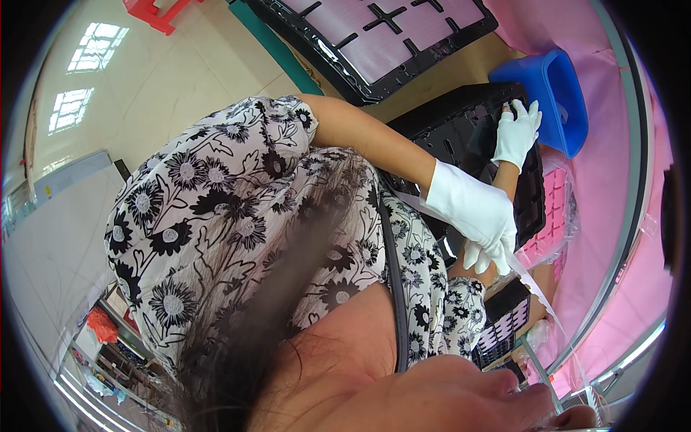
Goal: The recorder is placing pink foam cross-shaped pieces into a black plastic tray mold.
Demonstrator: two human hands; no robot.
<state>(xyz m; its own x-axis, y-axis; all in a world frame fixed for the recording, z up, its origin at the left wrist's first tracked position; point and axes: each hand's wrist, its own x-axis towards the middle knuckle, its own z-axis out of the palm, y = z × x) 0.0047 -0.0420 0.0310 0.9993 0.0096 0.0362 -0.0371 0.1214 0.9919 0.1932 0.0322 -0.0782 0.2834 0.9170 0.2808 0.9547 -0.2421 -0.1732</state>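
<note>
Much of the torso's floral garment [216,169] is covered by loose, blurred dark hair [288,266], and the head is cut off at the lower edge. Part of the right forearm [506,181] is hidden beneath the left hand [489,227], by which it is crossed. A white glove is worn on each hand. The left hand's fingers are bent and bunched downward; whether the white strip [531,284] that emerges beside them is gripped, or is only lightly touched, cannot be told from this angle. The strip's lower end is lost near the right rim, where it perhaps runs on out of view. The right hand [517,135] is spread, its fingers parted, over the edge of a glossy black tray [461,126] (partly blocked by the left arm), near a blue bin [529,70]. Beside the tray, a pink tray [548,216] is seen under clear plastic
</note>
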